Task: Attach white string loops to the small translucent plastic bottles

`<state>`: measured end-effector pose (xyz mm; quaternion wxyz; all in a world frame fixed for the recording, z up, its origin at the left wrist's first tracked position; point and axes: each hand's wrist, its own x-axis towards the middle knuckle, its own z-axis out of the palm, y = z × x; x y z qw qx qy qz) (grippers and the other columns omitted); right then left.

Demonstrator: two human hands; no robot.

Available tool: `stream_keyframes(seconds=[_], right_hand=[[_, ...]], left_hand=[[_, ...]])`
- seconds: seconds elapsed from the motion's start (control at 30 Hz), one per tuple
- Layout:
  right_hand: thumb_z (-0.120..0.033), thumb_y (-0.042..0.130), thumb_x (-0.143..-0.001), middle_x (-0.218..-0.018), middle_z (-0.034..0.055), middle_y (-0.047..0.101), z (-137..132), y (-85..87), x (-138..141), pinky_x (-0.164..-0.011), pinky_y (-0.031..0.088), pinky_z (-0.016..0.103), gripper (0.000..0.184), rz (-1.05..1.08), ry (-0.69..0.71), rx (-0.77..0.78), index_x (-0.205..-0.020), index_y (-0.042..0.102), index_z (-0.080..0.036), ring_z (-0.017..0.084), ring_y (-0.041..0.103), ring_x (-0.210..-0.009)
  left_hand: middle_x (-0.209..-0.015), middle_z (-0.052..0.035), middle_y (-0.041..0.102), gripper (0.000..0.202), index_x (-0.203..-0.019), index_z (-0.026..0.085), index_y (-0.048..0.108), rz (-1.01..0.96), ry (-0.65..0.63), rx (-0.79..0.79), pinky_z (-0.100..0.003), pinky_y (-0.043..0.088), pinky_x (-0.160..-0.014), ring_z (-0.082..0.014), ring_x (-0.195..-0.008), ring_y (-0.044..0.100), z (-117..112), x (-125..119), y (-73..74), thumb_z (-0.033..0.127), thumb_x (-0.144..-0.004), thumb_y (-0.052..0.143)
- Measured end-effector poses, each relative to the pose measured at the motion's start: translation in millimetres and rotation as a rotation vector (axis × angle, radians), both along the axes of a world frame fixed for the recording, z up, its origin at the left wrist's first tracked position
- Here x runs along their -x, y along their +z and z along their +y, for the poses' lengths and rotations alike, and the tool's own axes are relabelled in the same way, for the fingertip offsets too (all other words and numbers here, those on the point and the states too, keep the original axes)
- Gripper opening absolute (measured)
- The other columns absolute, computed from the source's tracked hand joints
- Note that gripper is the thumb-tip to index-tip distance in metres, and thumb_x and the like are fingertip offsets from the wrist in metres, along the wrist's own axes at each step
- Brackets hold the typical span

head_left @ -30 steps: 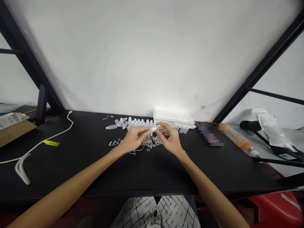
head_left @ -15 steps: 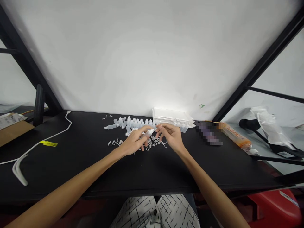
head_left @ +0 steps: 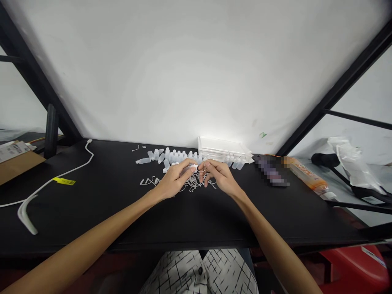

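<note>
Left hand (head_left: 174,181), right hand (head_left: 219,175) — one white plastic strip (head_left: 194,166) between

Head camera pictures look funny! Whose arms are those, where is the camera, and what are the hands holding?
These pictures come from one camera worn on a person's head. It looks forward and down, so the arms reaching in from the bottom are that person's own. The left hand and right hand meet in the middle, and their fingers pinch a small white plastic piece, too small to see well. On the black table there is a group of little see-through plastic bottles, with a tangle of thin white plastic strips just under the hands. Behind the hands sits a stack of white trays. Farther off lie a white cable and an orange tube.
</note>
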<state>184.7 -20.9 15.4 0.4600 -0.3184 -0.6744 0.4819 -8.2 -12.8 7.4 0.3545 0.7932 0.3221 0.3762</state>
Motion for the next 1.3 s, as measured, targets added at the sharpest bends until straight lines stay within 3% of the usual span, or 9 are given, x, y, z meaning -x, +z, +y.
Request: stream_keyframes(seconds=[0.17,0.6,0.87,1.07,1.3], right_hand=[[-0.047,0.051,-0.091,-0.077,0.0035,0.058,-2,2.7,0,-0.049,0.052,0.024,0.035,-0.028,0.070,0.017,-0.086,0.062,-0.015,0.013,0.062,-0.063],[-0.042,0.048,-0.094,-0.081,0.0037,0.057,-2,2.7,-4,-0.051,0.051,0.024,0.032,-0.085,0.108,0.005,-0.087,0.062,-0.015,0.014,0.064,-0.066],[-0.043,0.043,-0.096,-0.082,0.0031,0.059,-2,1.9,-7,-0.053,0.050,0.024,0.034,-0.207,0.064,-0.070,-0.086,0.061,-0.016,0.013,0.063,-0.067],[-0.039,0.039,-0.098,-0.070,0.0013,0.060,-1,-3.1,-8,-0.055,0.049,0.025,0.034,-0.364,0.017,-0.162,-0.086,0.061,-0.017,0.014,0.062,-0.063],[-0.041,0.039,-0.098,-0.065,0.0002,0.060,0,-9.0,-3,-0.051,0.048,0.023,0.036,-0.337,0.027,-0.145,-0.084,0.059,-0.016,0.012,0.061,-0.054]], left_hand=[[-0.074,0.0017,0.058,0.029,-0.102,0.018,0.057,0.020,-0.018,0.008,-0.022,0.028,-0.050,-0.0076,-0.049,0.034,-1,0,1.5,0.042,-0.097,0.040],[-0.076,0.0015,0.060,0.031,-0.099,0.018,0.057,0.042,-0.042,-0.001,-0.023,0.029,-0.051,-0.0080,-0.050,0.035,-1,0,1.4,0.042,-0.098,0.038],[-0.074,0.0008,0.059,0.033,-0.103,0.018,0.059,0.127,-0.008,-0.107,-0.024,0.034,-0.055,-0.0112,-0.056,0.045,1,0,0.7,0.042,-0.097,0.037],[-0.069,0.0018,0.057,0.030,-0.103,0.018,0.058,0.219,0.054,-0.162,-0.025,0.035,-0.056,-0.0119,-0.055,0.044,2,0,-2.6,0.039,-0.097,0.037],[-0.074,-0.0005,0.059,0.026,-0.099,0.017,0.056,0.258,0.061,-0.265,-0.028,0.037,-0.062,-0.0148,-0.063,0.051,1,0,-0.9,0.034,-0.098,0.035]])
